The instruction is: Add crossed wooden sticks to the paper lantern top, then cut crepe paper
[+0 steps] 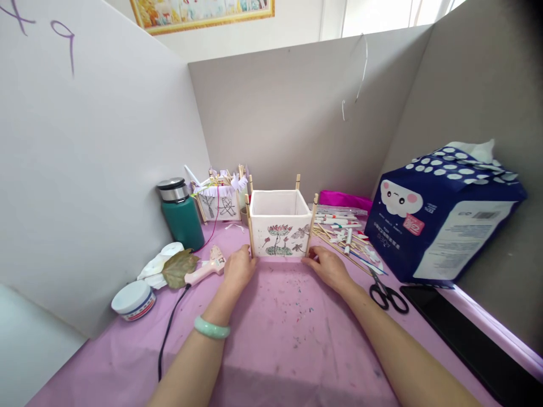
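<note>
A white paper lantern (279, 236), box-shaped and open at the top, stands upright on the table. Lotus flowers and dragonflies are drawn on its front panel, and thin wooden sticks rise at its corners. My left hand (240, 267), with a pale green bangle on the wrist, grips the lower left front corner. At the lower right front corner, my right hand (328, 268) holds the lantern with bent fingers and thumb. Left of my left hand lies a pink glue gun (206, 271) with a black cord. Black-handled scissors (388, 295) rest to the right of my right hand.
A green bottle (182, 220) and a second decorated lantern (220, 203) stand back left. A dry leaf (179, 268) and round tub (133, 300) lie nearer. Markers and sticks (343, 237), a blue tissue pack (441, 215) and a black slab (462, 333) occupy the right.
</note>
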Motion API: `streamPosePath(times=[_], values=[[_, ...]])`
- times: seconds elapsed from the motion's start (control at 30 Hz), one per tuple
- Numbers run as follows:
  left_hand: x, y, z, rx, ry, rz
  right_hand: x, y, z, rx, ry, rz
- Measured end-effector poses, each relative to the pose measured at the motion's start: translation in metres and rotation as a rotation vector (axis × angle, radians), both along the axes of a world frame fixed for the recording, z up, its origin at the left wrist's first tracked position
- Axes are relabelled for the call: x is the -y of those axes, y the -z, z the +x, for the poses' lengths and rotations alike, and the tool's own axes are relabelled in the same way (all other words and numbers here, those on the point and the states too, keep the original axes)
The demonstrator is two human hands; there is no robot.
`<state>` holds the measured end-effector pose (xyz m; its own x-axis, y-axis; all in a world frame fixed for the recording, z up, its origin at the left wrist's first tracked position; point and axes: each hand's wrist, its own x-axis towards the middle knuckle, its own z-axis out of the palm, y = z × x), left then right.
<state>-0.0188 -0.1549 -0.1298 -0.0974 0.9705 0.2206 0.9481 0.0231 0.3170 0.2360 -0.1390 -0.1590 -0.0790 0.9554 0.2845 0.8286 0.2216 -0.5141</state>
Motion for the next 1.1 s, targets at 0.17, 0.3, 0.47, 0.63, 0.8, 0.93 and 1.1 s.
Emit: streamPosePath(times=[0.17,0.3,0.47,0.63,0.8,0.93,1.1], values=[[-0.004,-0.032,-0.009,0.377,0.066,0.371,0.000,-0.032,0.008,-0.336,0.043,0.318],[-0.021,-0.059,-0.012,0.645,0.204,0.531,-0.009,-0.068,0.000,-0.535,-0.061,0.454],[-0.039,-0.066,-0.015,0.712,0.320,0.515,-0.025,-0.086,-0.009,-0.638,-0.201,0.419],[-0.044,-0.062,-0.018,0.726,0.371,0.521,-0.035,-0.084,-0.006,-0.556,-0.248,0.452],[-0.043,-0.062,-0.018,0.728,0.395,0.534,-0.036,-0.081,-0.007,-0.524,-0.255,0.509],[-0.041,-0.063,-0.013,0.707,0.387,0.547,-0.034,-0.077,-0.014,-0.523,-0.205,0.558],[-0.036,-0.063,-0.012,0.744,0.307,0.498,-0.032,-0.063,-0.015,-0.655,-0.142,0.446]])
